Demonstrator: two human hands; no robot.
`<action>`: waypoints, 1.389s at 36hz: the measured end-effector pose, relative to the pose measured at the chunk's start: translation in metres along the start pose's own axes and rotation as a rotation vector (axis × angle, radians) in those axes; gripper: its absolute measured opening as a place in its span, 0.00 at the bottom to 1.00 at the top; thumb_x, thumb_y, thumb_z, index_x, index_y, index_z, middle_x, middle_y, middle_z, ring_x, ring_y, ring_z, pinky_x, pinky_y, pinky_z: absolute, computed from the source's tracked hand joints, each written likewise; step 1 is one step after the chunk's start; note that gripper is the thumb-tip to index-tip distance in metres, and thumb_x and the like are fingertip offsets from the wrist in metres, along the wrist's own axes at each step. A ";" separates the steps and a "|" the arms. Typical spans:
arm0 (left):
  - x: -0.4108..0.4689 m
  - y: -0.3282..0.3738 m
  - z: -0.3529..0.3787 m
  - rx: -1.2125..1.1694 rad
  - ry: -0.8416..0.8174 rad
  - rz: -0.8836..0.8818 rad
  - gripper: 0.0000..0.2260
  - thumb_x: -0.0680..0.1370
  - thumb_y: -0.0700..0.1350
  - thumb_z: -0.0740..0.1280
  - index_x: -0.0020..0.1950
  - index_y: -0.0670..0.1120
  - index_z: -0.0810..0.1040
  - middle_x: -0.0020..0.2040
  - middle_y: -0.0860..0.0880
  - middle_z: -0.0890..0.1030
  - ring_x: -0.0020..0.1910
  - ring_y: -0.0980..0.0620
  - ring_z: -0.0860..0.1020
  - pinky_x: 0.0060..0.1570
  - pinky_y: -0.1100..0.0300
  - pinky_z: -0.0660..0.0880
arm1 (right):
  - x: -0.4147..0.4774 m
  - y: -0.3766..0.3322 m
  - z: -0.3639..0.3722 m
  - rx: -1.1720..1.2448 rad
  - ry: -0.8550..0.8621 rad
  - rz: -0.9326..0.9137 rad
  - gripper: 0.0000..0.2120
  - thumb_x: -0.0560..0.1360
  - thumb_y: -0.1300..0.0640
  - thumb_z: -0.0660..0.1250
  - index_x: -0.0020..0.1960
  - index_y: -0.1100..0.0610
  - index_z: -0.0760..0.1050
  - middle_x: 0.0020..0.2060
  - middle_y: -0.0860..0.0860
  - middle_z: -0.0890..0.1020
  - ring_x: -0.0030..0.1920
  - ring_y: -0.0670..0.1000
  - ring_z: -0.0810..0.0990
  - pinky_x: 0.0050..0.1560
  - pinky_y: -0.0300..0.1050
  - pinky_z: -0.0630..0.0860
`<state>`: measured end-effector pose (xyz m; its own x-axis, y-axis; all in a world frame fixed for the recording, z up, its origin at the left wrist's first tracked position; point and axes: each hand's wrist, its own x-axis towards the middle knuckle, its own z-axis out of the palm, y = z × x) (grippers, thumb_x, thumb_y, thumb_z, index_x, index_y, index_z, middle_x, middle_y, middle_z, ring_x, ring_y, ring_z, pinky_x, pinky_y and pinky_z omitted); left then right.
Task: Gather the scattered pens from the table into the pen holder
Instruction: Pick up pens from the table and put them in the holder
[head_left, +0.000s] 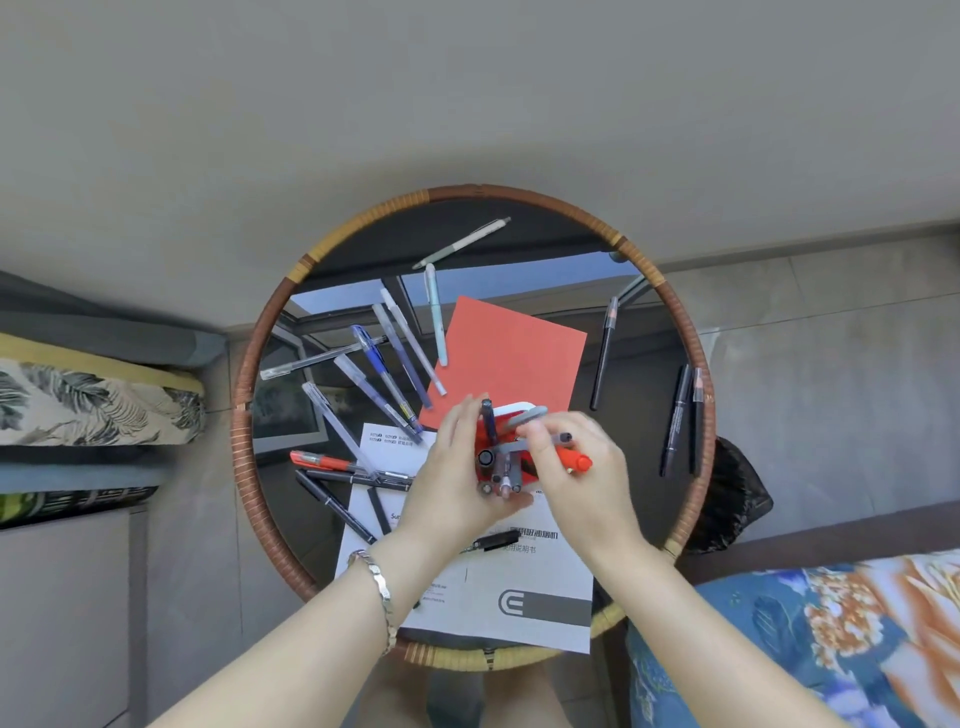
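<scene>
We see the pen holder (511, 415) near the middle of the round table (244, 447). It is a red cup with a white rim, and most of it is hidden behind the hands. Several pens already stand in it, their grey and dark ends pointing up at us.

Our left hand (457, 478) wraps around the near left side of the holder, fingers curled against it, so it is grasping the cup. Our right hand (576, 467) pinches a red pen (574, 460) between thumb and fingers, just above the right side of the holder; the red cap sticks out to the right and the pen lies tilted across the rim. A bracelet (382, 587) sits on the left wrist.

Many pens lie loose on the glass top: a cluster of clear and blue ones (374, 358) to the left, an orange-red one (322, 461) nearer us, black ones (680, 421) at the right edge. A red sheet (514, 353) lies beyond the holder, and a white printed sheet (519, 587) lies under our wrists.
</scene>
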<state>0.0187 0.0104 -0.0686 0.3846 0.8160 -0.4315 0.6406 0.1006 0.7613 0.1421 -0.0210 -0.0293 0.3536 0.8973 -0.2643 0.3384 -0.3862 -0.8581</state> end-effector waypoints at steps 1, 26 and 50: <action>0.000 0.001 0.000 -0.014 0.018 0.005 0.43 0.64 0.49 0.77 0.72 0.53 0.55 0.72 0.52 0.60 0.71 0.56 0.61 0.67 0.61 0.63 | 0.002 0.003 0.000 -0.046 0.064 -0.037 0.09 0.74 0.60 0.65 0.38 0.47 0.76 0.40 0.43 0.77 0.45 0.40 0.76 0.44 0.29 0.71; -0.006 0.002 -0.002 0.005 -0.024 -0.047 0.39 0.67 0.39 0.74 0.71 0.52 0.57 0.71 0.55 0.61 0.68 0.55 0.65 0.60 0.62 0.65 | 0.046 0.090 -0.070 -0.349 0.353 0.195 0.15 0.76 0.57 0.61 0.61 0.61 0.71 0.61 0.59 0.73 0.64 0.57 0.67 0.64 0.48 0.64; -0.001 0.024 -0.007 0.355 -0.002 0.273 0.51 0.62 0.55 0.77 0.72 0.61 0.43 0.75 0.57 0.51 0.74 0.57 0.50 0.70 0.58 0.50 | 0.041 0.069 -0.071 0.086 0.285 0.346 0.12 0.72 0.62 0.67 0.54 0.53 0.71 0.45 0.54 0.80 0.43 0.52 0.80 0.35 0.36 0.77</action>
<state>0.0290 0.0164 -0.0462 0.5724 0.7842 -0.2394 0.7040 -0.3202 0.6340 0.2420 -0.0259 -0.0686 0.6629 0.6197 -0.4203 0.0892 -0.6227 -0.7773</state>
